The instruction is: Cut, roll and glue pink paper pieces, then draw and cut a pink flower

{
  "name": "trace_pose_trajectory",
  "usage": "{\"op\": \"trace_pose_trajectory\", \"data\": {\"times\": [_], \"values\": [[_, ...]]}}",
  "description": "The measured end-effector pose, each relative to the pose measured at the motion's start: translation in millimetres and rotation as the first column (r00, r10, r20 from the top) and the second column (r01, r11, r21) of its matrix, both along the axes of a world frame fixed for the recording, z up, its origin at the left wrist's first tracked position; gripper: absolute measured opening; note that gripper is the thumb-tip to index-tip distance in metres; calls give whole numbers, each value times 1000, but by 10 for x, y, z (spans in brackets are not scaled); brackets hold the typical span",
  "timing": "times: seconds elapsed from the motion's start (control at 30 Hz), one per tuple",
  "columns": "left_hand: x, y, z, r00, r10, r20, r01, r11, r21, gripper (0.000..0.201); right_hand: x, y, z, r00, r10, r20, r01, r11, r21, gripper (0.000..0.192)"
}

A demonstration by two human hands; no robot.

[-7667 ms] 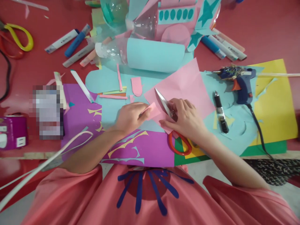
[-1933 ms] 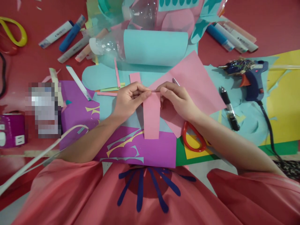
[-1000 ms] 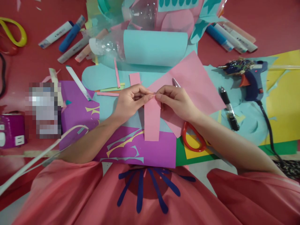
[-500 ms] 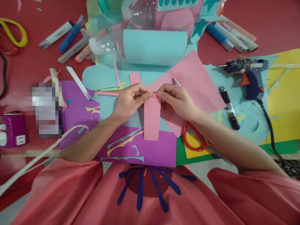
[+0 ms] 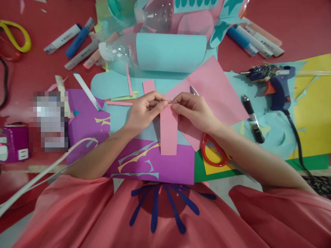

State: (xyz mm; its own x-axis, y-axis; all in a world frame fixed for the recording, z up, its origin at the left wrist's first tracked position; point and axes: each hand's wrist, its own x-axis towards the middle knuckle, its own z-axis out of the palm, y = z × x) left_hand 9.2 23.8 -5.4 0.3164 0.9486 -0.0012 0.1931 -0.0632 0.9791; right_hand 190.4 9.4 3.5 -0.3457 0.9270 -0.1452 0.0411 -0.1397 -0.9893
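Both hands pinch the top edge of a pink paper strip (image 5: 168,132) that hangs down over the purple sheet (image 5: 170,168). My left hand (image 5: 144,110) grips its upper left corner, and my right hand (image 5: 192,110) grips its upper right corner; the fingertips nearly touch. Red-handled scissors (image 5: 213,153) lie under my right wrist, their blade tip showing beyond my right hand. A larger pink sheet (image 5: 212,93) lies under my right hand.
A plastic bottle wrapped in light blue paper (image 5: 165,51) lies behind my hands. A blue glue gun (image 5: 274,82) and a black marker (image 5: 252,119) rest at the right. Markers (image 5: 74,41) and yellow-handled scissors (image 5: 18,34) lie at the back left.
Since 7.7 s ago the scissors were put down and both hands took the pink strip. Over the last second the strip shifted slightly; the hands stay put.
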Motion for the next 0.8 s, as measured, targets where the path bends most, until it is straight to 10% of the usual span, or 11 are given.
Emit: {"op": "trace_pose_trajectory", "data": {"times": [0.8], "values": [[-11, -50, -7, 993, -85, -81, 90, 994, 58, 13, -1, -21, -66, 991, 31, 130, -48, 990, 132, 7]]}}
